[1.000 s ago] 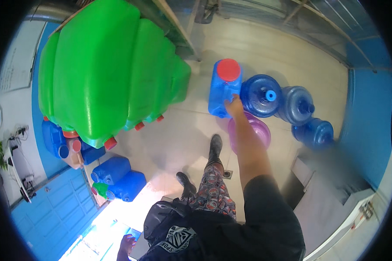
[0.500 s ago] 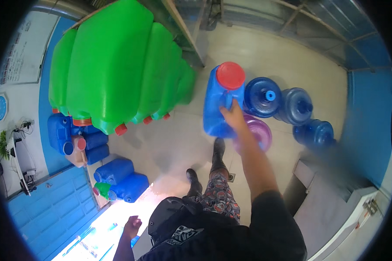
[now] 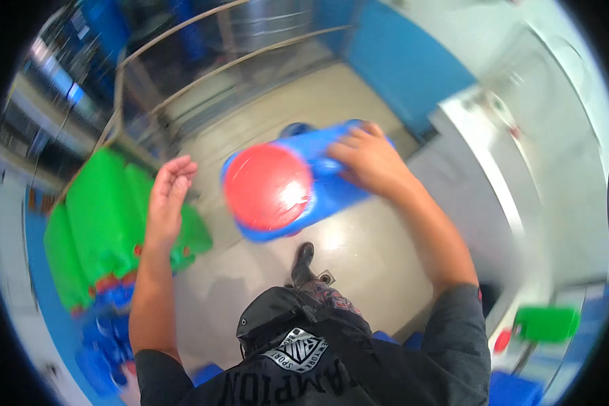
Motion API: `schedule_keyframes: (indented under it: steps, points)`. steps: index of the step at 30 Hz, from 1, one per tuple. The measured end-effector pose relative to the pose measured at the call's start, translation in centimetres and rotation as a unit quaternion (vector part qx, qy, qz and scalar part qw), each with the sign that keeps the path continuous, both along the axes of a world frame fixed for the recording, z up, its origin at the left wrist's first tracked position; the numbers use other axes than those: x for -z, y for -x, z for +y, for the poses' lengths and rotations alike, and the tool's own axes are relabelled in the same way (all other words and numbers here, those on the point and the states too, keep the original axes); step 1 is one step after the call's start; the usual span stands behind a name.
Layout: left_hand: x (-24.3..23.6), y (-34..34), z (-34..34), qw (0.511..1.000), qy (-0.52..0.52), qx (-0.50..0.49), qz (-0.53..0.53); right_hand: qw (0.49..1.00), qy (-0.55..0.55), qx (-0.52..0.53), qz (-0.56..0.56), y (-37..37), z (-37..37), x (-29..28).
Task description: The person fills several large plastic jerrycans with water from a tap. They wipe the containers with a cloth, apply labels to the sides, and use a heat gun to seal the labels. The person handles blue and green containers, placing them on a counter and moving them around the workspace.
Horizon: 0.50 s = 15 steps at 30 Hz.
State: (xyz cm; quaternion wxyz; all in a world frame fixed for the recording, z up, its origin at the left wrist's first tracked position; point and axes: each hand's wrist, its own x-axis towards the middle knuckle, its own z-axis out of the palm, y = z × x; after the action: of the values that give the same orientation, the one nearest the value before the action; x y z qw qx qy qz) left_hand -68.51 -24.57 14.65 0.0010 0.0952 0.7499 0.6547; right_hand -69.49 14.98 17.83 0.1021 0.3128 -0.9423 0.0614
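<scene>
A blue plastic jug [image 3: 348,193] with a wide red screw lid [image 3: 267,186] is held up in front of me, tilted on its side with the lid toward the left. My right hand [image 3: 371,159] wraps round its handle from above. To the left of the lid, my left hand [image 3: 172,193] is raised with fingers apart, holding nothing and not touching the jug. Just past the jug, the top of a dark blue water bottle [image 3: 296,128] shows; the jug hides whatever else stands behind it.
Large green jugs [image 3: 105,210] with red caps are stacked at the left, above several blue jugs [image 3: 101,345]. A grey-white cabinet [image 3: 463,179] stands at the right. Near the lower right is a green jug [image 3: 547,323]. A framed partition [image 3: 210,84] runs along the back.
The view has swung to the right. My right hand has lifted the jug closer and tipped it sideways. My left hand has risen from low at my side to near the lid.
</scene>
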Motion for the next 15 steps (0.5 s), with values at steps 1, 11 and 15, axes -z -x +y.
schedule_keyframes:
  steps: [1, 11, 15]
  points:
    - [-1.5, 1.6, 3.5, 0.996, 0.0, 0.076, 0.048, 0.995, -0.037, -0.026, 0.087, -0.9, 0.6, -1.9]
    - [-6.9, -7.3, 39.6, 0.756, -0.402, 0.507, -0.102, 0.918, 0.245, 0.307, 0.053, -19.6, 16.5, -14.0]
    - [-6.4, -15.6, 52.6, 0.732, -0.401, 0.55, -0.016, 0.783, 0.214, 0.572, 0.119, -35.7, 30.4, -10.6]
